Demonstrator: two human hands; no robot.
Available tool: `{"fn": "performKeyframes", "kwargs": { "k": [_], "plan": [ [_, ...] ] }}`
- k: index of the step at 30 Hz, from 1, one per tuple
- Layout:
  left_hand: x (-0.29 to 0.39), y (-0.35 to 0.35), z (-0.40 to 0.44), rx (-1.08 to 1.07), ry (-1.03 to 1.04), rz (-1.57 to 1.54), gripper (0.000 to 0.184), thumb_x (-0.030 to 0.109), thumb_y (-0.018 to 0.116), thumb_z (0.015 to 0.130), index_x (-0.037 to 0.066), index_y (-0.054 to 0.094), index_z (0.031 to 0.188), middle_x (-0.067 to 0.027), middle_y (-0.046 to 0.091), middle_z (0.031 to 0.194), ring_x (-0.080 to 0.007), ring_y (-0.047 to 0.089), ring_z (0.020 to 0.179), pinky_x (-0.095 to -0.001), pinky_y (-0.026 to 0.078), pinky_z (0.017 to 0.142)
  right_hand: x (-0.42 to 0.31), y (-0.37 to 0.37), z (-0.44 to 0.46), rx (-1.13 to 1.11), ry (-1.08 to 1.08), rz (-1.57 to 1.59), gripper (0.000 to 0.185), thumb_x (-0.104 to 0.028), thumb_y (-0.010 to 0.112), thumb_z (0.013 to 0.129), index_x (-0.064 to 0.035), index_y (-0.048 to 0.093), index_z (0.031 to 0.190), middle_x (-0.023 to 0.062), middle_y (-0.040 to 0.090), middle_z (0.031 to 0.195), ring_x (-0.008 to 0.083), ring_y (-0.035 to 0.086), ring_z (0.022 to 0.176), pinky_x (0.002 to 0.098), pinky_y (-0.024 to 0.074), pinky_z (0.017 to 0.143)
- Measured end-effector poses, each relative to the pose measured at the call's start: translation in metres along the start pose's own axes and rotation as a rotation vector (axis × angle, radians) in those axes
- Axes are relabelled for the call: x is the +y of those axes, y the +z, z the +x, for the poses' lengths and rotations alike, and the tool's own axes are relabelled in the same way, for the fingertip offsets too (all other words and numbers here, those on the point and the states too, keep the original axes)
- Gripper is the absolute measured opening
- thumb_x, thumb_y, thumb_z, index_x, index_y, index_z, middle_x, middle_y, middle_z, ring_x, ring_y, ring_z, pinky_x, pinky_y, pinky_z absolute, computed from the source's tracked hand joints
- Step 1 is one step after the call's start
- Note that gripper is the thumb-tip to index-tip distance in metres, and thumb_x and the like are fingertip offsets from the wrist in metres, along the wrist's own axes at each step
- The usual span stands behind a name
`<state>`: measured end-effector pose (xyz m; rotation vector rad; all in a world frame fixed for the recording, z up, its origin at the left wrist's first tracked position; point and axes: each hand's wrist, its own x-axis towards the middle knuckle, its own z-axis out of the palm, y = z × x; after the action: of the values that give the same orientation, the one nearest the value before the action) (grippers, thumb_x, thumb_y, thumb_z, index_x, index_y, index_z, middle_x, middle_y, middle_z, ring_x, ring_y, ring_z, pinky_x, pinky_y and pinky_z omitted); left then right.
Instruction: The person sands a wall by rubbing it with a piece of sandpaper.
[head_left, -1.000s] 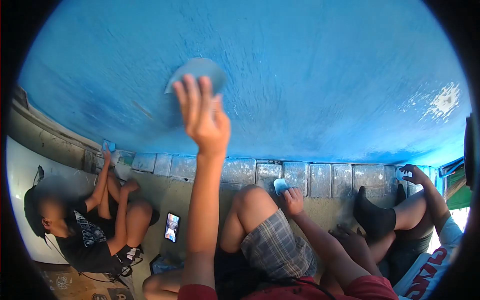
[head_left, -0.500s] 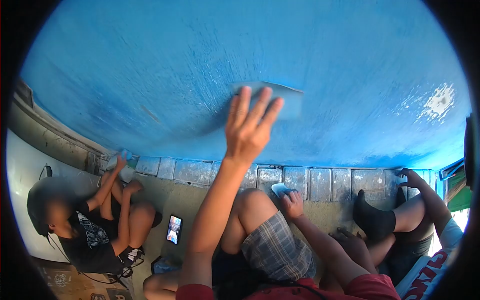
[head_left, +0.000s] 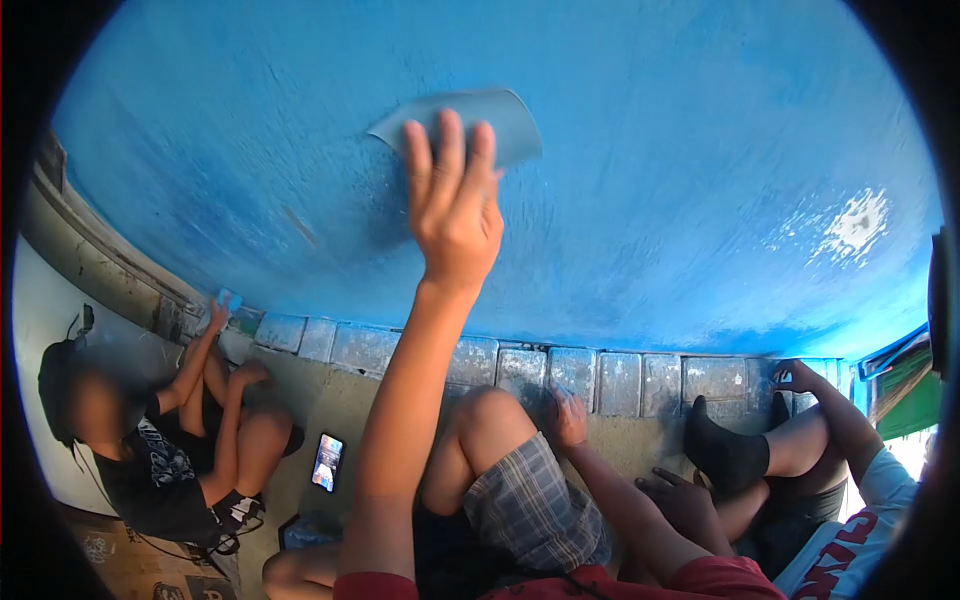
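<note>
Against the blue wall (head_left: 640,190), my left hand (head_left: 455,200) presses a curved grey sheet (head_left: 512,125) flat under its spread fingertips. The sheet's ends stick out on both sides of the fingers. My right hand (head_left: 570,417) is low, beside the row of grey blocks (head_left: 620,384) at the wall's foot. Its fingers are bent together, and what they hold is too small or hidden to make out. Dark wet-looking streaks mark the wall around my left hand.
A person in black (head_left: 165,470) sits at left, one hand holding a light blue piece (head_left: 230,299) at the wall. A phone (head_left: 327,462) lies on the floor. At right, another person's hand (head_left: 800,376) is at the blocks, near a black-socked foot (head_left: 725,445).
My left hand swept right with the sheet, then back left and higher up the wall. The pale sheet seen earlier in my right hand no longer shows. The view has shifted slightly.
</note>
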<state>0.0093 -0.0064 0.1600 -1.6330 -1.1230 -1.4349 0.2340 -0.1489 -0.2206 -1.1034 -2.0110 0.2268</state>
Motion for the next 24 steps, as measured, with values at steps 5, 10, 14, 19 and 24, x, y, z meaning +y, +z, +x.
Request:
{"fn": "performKeyframes", "kwargs": {
  "k": [5, 10, 14, 19, 24],
  "plan": [
    [-0.044, -0.016, -0.021, 0.026, 0.105, 0.123, 0.040, -0.002, 0.057, 0.087, 0.005, 0.063, 0.126, -0.0180, 0.055, 0.135, -0.0454, 0.043, 0.130, -0.0500, 0.037, 0.107, -0.011, 0.000, 0.008, -0.081, 0.116, 0.048, 0.040, -0.001, 0.058, 0.086, -0.0071, 0.056, 0.126, 0.0150, 0.065, 0.111, 0.0337, 0.063, 0.092, 0.0410, 0.0516, 0.079],
    [-0.042, -0.020, 0.007, 0.053, 0.091, 0.116, 0.036, 0.003, 0.061, 0.089, 0.005, 0.064, 0.124, -0.0210, 0.054, 0.135, -0.0457, 0.044, 0.130, -0.0493, 0.038, 0.107, 0.000, 0.003, 0.004, -0.019, 0.024, 0.000, 0.043, -0.003, 0.061, 0.085, -0.0069, 0.055, 0.127, 0.0146, 0.066, 0.105, 0.0319, 0.064, 0.084, 0.0416, 0.0514, 0.076],
    [-0.053, -0.028, -0.011, 0.026, 0.109, 0.112, 0.037, -0.001, 0.061, 0.088, 0.004, 0.063, 0.125, -0.0225, 0.055, 0.133, -0.0477, 0.044, 0.128, -0.0498, 0.040, 0.105, -0.003, 0.002, 0.001, -0.110, 0.075, -0.048, 0.047, -0.002, 0.063, 0.083, -0.0066, 0.056, 0.128, 0.0145, 0.067, 0.103, 0.0304, 0.063, 0.084, 0.0408, 0.0510, 0.074],
    [-0.066, -0.028, -0.043, -0.029, 0.143, 0.152, 0.036, -0.001, 0.060, 0.088, 0.003, 0.064, 0.123, -0.0241, 0.054, 0.133, -0.0489, 0.046, 0.126, -0.0514, 0.042, 0.103, -0.012, -0.007, 0.016, 0.035, -0.083, 0.022, 0.042, -0.001, 0.060, 0.080, -0.0047, 0.059, 0.122, 0.0112, 0.066, 0.105, 0.0265, 0.062, 0.082, 0.0381, 0.0491, 0.073],
    [-0.081, -0.036, -0.091, 0.090, -0.070, 0.173, 0.031, 0.007, 0.060, 0.091, 0.010, 0.067, 0.121, -0.0167, 0.059, 0.131, -0.0451, 0.049, 0.126, -0.0512, 0.046, 0.100, 0.000, 0.004, 0.006, -0.011, -0.089, -0.034, 0.031, -0.005, 0.065, 0.079, -0.0070, 0.060, 0.110, 0.0115, 0.064, 0.096, 0.0302, 0.061, 0.081, 0.0413, 0.0483, 0.072]
  ]
}}
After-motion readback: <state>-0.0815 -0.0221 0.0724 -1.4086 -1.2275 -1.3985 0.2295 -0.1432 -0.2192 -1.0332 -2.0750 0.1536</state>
